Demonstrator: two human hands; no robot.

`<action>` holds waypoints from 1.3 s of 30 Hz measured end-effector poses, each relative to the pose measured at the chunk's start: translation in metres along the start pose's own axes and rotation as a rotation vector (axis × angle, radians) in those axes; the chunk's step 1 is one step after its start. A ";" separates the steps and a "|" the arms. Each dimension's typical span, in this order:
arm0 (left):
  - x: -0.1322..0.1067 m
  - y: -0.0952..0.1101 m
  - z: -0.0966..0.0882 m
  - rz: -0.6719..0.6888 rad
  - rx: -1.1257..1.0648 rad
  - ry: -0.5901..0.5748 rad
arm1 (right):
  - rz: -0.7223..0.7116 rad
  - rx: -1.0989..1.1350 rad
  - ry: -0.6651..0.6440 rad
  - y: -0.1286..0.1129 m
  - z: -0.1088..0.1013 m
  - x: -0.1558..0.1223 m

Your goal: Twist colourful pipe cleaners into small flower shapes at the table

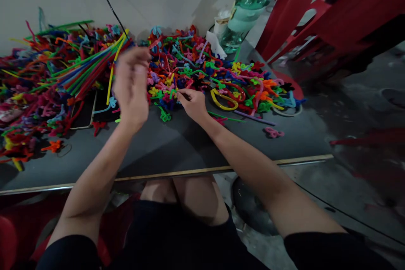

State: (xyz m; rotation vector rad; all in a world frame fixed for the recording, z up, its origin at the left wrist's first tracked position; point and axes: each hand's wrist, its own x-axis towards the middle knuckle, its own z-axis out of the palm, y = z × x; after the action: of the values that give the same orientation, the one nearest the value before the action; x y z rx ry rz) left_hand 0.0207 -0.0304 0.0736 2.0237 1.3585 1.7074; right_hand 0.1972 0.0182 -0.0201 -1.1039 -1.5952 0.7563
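My right hand (193,104) is closed in a pinch at the front of a heap of twisted pipe cleaners. A short bright green pipe cleaner (172,93) shows at its fingertips. Raised over the table to the left, my left hand (131,86) is smeared by motion, so its grip is unclear. Beside it a fanned bundle of long straight pipe cleaners (91,65) lies on the heap, with a yellow pipe cleaner (110,80) close to the wrist. A green twisted flower shape (164,114) sits on the dark table (164,143) between my hands.
Many small coloured twisted shapes (31,93) pile up along the wall. A green-tinted plastic bottle (242,21) and a white cup (220,25) stand at the back right. A yellow loop (224,101) lies right of my hand. Red plastic chairs (291,8) are beyond the table's right end.
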 end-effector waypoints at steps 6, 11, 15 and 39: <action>-0.044 -0.041 0.037 -0.174 0.056 -0.199 | -0.063 -0.053 0.038 -0.003 -0.001 -0.001; -0.050 -0.053 0.048 -0.172 0.031 -0.199 | -0.101 -0.042 0.037 -0.003 -0.001 0.001; -0.050 -0.055 0.054 -0.153 0.002 -0.164 | -0.111 -0.068 0.025 -0.002 0.000 0.001; -0.042 -0.077 0.038 0.439 0.340 -0.156 | -0.228 -0.258 -0.092 -0.002 0.004 -0.003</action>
State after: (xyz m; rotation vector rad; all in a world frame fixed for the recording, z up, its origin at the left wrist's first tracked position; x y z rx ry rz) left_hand 0.0157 -0.0005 -0.0167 2.7525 1.2929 1.4944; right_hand 0.1928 0.0149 -0.0212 -1.0565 -1.8986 0.4641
